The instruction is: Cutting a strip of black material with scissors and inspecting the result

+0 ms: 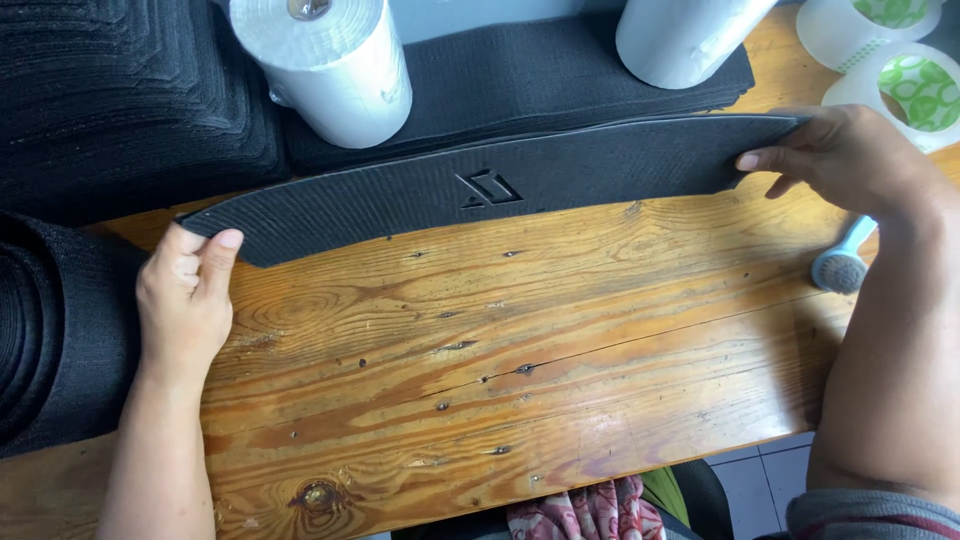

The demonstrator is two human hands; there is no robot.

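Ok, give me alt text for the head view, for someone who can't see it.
Two hands, left hand and right hand, hold a long black textured strip by its ends above a wooden table. White rolls and stacked black material sit behind.

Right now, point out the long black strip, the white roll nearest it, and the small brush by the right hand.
Long black strip (560, 180), head view, middle of its ribbed face.
White roll (335, 70), head view, its side wall.
Small brush (838, 270), head view, its round grey head.

Strip (480, 190) lies on table (520, 340), before two rolls (330, 65).
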